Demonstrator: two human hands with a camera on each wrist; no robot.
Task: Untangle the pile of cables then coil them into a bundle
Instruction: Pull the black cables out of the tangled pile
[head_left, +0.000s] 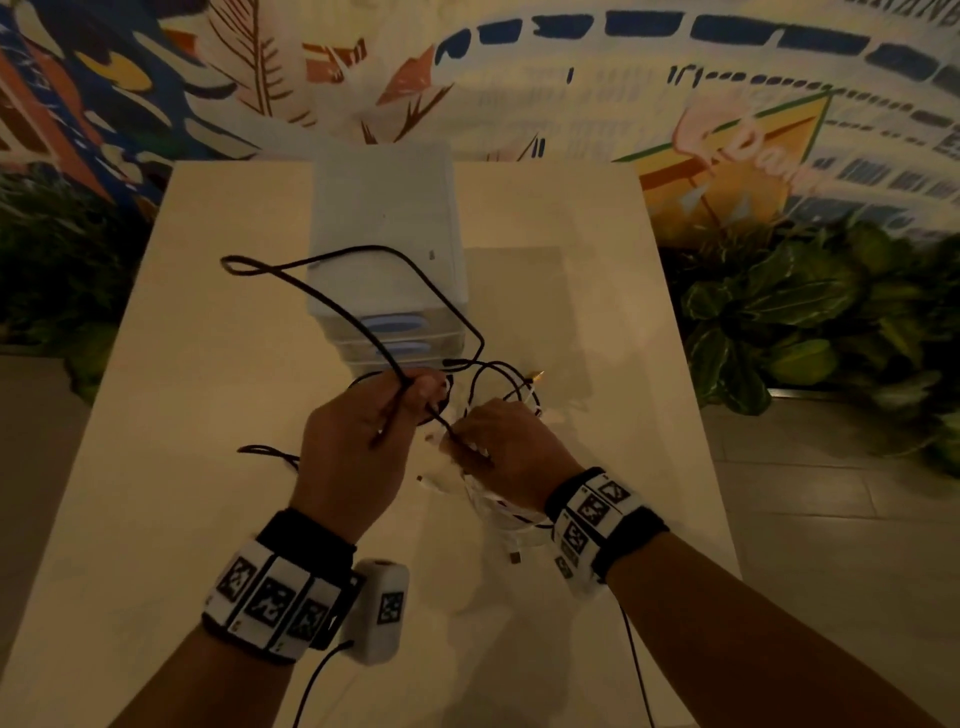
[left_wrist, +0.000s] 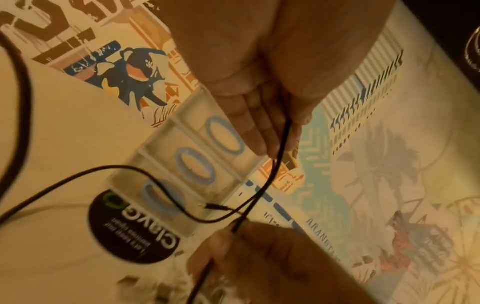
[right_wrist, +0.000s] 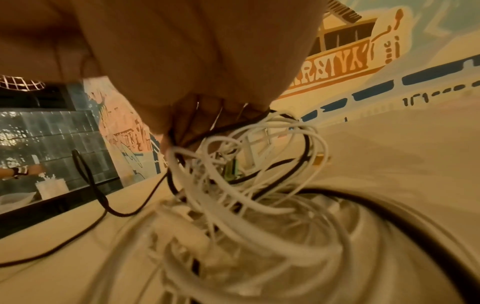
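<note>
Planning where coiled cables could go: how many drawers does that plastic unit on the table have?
3, stacked in the drawer unit, each with a blue oval handle: top, middle, bottom. The head view shows only two.

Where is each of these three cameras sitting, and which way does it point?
Head: worn on the head, looking down at the pale table; both hands and banded wrists show, the left hand holding a thin black cable.
Left wrist: looks along the left hand's fingers toward a translucent drawer box.
Right wrist: looks past the right hand into tangled white cables.
Shared: head and left wrist both show the black cable and drawer box.
</note>
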